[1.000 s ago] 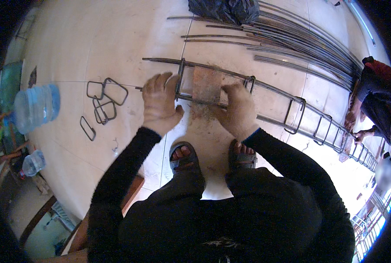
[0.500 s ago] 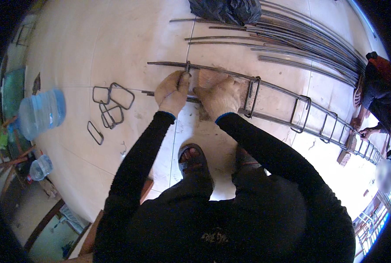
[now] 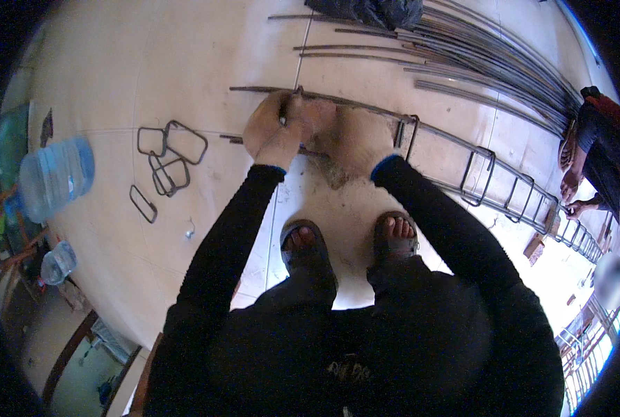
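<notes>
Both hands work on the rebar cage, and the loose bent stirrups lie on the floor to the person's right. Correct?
Not quite. The head view shows the left hand and right hand on the rebar cage, but the loose stirrups lie to the person's left, not right.

Four loose rectangular stirrups [image 3: 167, 163], two water bottles [image 3: 54, 177], one rebar cage [image 3: 477, 174].

**Dark clothes, open sandals**

The person wears a black long-sleeved top with blue-edged cuffs, dark trousers and dark open-toed sandals. A faint pale print shows on the top's front, too blurred to make out. The left hand [image 3: 271, 128] and right hand [image 3: 355, 139] are bare.
</notes>
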Demonstrator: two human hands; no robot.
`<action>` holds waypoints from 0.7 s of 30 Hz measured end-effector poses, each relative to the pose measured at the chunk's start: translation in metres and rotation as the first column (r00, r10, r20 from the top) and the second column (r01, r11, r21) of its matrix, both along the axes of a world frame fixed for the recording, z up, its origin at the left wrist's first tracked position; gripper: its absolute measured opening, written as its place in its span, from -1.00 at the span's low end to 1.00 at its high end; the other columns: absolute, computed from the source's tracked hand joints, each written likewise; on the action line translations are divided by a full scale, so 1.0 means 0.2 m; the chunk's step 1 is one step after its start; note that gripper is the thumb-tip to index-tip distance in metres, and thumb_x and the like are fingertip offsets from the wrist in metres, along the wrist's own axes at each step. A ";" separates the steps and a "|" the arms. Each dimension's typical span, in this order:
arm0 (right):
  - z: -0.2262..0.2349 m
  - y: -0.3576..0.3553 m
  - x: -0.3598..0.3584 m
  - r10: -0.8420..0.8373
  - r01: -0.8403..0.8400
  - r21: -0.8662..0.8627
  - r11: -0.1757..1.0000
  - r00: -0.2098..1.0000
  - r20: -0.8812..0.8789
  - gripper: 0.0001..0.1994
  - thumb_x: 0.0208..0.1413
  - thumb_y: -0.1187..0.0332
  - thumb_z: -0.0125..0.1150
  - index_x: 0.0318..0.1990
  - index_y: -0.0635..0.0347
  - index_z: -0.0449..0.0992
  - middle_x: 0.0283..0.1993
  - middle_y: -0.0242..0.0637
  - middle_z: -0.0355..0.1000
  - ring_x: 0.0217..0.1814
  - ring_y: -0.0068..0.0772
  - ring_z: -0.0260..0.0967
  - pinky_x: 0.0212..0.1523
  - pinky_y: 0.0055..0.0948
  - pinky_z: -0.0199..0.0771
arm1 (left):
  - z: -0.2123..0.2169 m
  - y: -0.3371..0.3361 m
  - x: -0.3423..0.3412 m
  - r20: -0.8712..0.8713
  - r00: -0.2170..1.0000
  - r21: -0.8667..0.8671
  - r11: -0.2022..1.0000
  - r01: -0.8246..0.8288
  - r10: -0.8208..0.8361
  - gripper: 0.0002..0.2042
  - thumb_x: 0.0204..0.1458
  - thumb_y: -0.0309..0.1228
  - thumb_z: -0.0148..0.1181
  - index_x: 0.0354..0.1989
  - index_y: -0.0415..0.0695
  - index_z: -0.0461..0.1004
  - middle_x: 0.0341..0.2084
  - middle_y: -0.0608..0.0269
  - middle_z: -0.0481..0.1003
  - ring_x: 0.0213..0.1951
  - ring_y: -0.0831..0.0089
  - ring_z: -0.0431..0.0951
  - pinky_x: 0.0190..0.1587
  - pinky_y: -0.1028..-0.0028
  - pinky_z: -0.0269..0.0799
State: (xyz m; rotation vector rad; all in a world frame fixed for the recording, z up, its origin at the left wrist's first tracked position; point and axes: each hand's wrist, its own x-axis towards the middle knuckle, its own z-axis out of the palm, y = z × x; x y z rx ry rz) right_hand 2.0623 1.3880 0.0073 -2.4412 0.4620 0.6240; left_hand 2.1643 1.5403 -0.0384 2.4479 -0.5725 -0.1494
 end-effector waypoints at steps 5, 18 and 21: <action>0.00 -0.08 -0.09 0.041 -0.046 0.050 0.998 0.994 0.099 -0.46 0.15 -0.03 0.39 -0.02 0.36 0.64 -0.01 0.18 0.62 0.06 0.13 0.63 0.10 -0.02 0.63 | 0.04 0.02 0.06 -0.286 0.947 0.068 0.983 0.170 -0.144 -0.51 0.19 0.07 0.29 0.09 -0.05 0.64 -0.01 0.06 0.68 0.05 0.00 0.66 0.12 0.16 0.53; -0.18 -0.17 -0.32 0.193 -0.206 0.134 0.969 0.976 0.101 -0.56 -0.08 0.31 0.49 0.00 0.23 0.61 -0.09 0.05 0.63 0.03 0.17 0.58 0.04 0.01 0.61 | -0.07 0.04 0.14 -0.308 0.891 -0.036 0.940 0.339 -0.333 -0.57 0.27 -0.08 0.16 0.07 -0.19 0.61 0.06 -0.17 0.60 0.19 -0.15 0.51 0.24 0.10 0.41; -0.16 -0.17 -0.29 0.203 -0.212 0.104 0.972 0.975 0.090 -0.61 -0.12 0.39 0.44 -0.05 0.21 0.62 -0.14 0.04 0.62 0.00 0.19 0.59 0.02 0.01 0.61 | -0.12 0.05 0.20 -0.271 0.883 0.038 0.912 0.408 -0.384 -0.61 0.31 -0.14 0.18 0.09 -0.18 0.62 0.04 -0.13 0.63 0.14 -0.09 0.58 0.22 0.15 0.46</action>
